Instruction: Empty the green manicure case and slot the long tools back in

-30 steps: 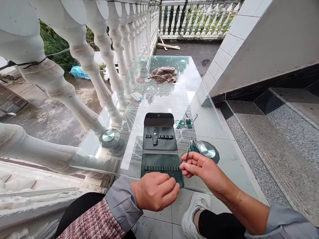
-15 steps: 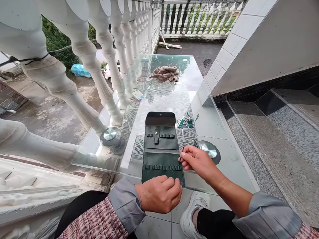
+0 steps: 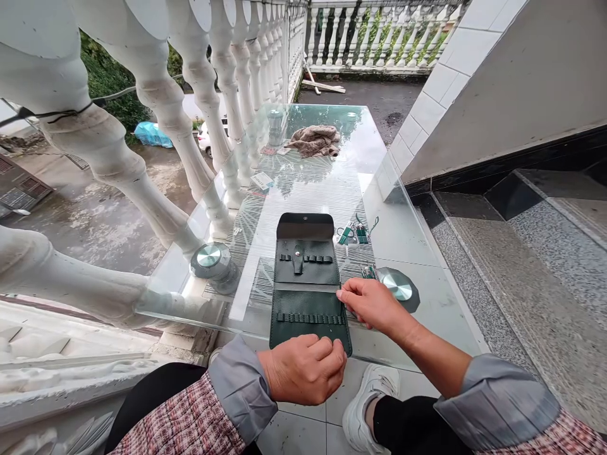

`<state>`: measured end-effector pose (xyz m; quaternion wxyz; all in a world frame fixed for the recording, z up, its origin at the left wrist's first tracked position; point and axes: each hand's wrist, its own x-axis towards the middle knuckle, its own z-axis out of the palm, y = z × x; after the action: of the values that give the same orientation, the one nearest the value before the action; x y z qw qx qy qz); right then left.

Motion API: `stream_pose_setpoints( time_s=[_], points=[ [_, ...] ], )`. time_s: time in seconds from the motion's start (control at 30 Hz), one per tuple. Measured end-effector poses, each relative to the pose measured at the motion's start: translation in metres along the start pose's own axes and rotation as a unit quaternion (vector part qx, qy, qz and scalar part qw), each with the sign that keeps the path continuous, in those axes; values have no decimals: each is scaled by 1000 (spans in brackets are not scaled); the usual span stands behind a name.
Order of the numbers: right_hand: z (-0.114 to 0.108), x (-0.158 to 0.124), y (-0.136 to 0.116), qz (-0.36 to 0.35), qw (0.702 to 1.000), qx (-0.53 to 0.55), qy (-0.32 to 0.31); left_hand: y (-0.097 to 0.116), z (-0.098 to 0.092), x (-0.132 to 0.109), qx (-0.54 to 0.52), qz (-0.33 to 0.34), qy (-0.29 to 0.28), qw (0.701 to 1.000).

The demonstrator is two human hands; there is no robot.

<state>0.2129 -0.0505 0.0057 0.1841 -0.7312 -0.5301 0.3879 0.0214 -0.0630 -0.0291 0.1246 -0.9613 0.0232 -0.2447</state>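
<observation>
A dark green case (image 3: pixel 307 275) lies unfolded on the glass table, with rows of elastic loops on its two inner panels and a snap strap on the upper one. My left hand (image 3: pixel 308 368) is closed at the case's near edge; what its fingers pinch, if anything, is hidden. At the case's right edge is my right hand (image 3: pixel 367 303), thumb and fingers pressed together; anything between them is too small to make out. Small green-handled tools (image 3: pixel 361 234) lie right of the case, and another little group (image 3: pixel 368 272) sits just beyond my right hand.
The glass table (image 3: pixel 303 189) stands on round metal-capped legs. A crumpled brown cloth (image 3: pixel 313 140) is at its far end, a small card (image 3: pixel 262 181) on the left. White balusters (image 3: pixel 194 95) line the left; stone steps (image 3: pixel 531 234) rise on the right.
My right hand has turned and moved slightly left, against the case's edge; the thin dark item seen in its fingers before no longer shows. My left hand has stayed put.
</observation>
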Motion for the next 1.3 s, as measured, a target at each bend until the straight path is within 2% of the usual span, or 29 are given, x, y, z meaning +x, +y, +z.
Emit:
stream_pose_setpoints(
  time_s=[0.2, 0.47, 0.6, 0.8, 1.13, 1.3],
  points=[
    [-3, -2, -3, -26, 995, -90, -36, 0, -1, 2, -1, -13, 11, 1000],
    [-3, 2, -6, -25, 995, -99, 6, -3, -2, 2, -2, 9, 10, 1000],
    [-2, 8, -9, -22, 990, -136, 29, -2, 0, 1, -1, 8, 1, 1000],
    [1, 5, -11, -37, 981, -191, 23, -1, 3, -1, -9, 0, -2, 1000],
    [-1, -4, -5, -34, 978, -206, 7, -1, 3, 0, -11, -3, 1, 1000],
    [3, -7, -4, -36, 979, -200, 15, 0, 3, -1, -9, 4, -21, 1000]
  ],
)
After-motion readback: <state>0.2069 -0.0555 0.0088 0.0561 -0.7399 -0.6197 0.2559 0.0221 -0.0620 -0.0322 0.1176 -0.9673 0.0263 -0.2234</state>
